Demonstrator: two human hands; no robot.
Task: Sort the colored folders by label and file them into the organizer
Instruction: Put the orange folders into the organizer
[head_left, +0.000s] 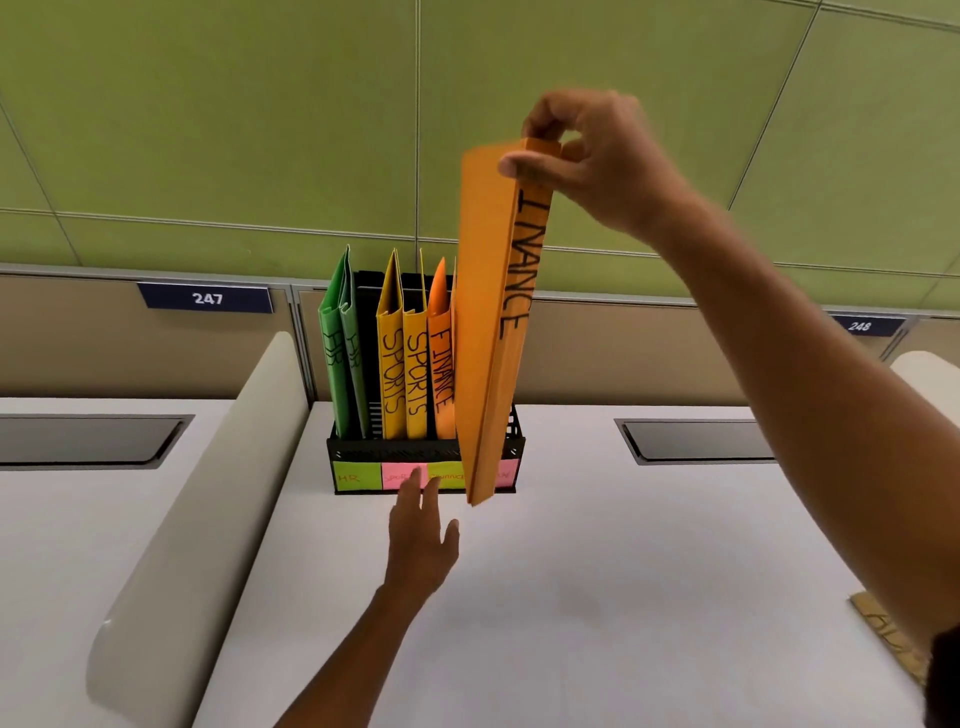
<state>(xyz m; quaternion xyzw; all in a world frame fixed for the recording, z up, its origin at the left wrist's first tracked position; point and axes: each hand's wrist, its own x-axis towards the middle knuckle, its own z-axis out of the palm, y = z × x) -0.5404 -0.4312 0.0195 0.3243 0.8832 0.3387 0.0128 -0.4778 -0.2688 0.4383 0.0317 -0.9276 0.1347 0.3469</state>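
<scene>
My right hand (587, 156) pinches the top of an orange folder marked FINANCE (493, 332), which hangs upright in front of the right end of the black organizer (395, 452). In the organizer stand two green HR folders (345, 353), two yellow SPORTS folders (402, 374) and one orange FINANCE folder (441, 364). Sticky labels (358, 475) line the organizer's front. My left hand (421, 540) reaches forward with straight fingers, its fingertips at the label strip; whether they touch it I cannot tell.
The organizer stands on a white desk (571, 597) against a beige partition with plates 247 (207, 298) and 248 (860, 326). A curved divider (208, 509) runs along the left. A brown folder (893, 634) lies at the right edge. A cable hatch (696, 441) sits at the right.
</scene>
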